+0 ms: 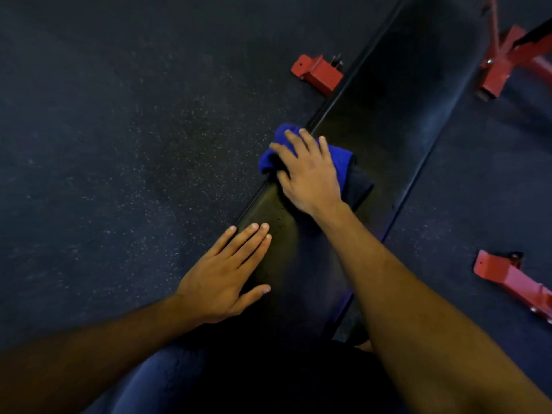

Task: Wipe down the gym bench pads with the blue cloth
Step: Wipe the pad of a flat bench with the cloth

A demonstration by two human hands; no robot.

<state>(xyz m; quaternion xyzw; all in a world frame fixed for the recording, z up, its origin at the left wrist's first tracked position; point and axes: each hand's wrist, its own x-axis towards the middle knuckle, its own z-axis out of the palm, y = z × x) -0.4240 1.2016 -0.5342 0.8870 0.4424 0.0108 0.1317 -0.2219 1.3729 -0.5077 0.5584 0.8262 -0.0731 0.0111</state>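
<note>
A long black bench pad [385,94] runs from the lower middle up to the top right. The blue cloth [339,158] lies bunched on the pad's left edge near its middle. My right hand [310,171] lies flat on top of the cloth, fingers straight and spread, pressing it onto the pad. My left hand [227,273] rests flat on the near left edge of the pad, fingers straight, holding nothing. A few drops glisten on the pad between the two hands.
Red steel bench feet stand on the dark speckled rubber floor [119,144]: one left of the pad [316,73], one at the right edge [507,279], and a larger red frame [504,61] at the top right. My leg in dark blue fabric [185,380] fills the bottom.
</note>
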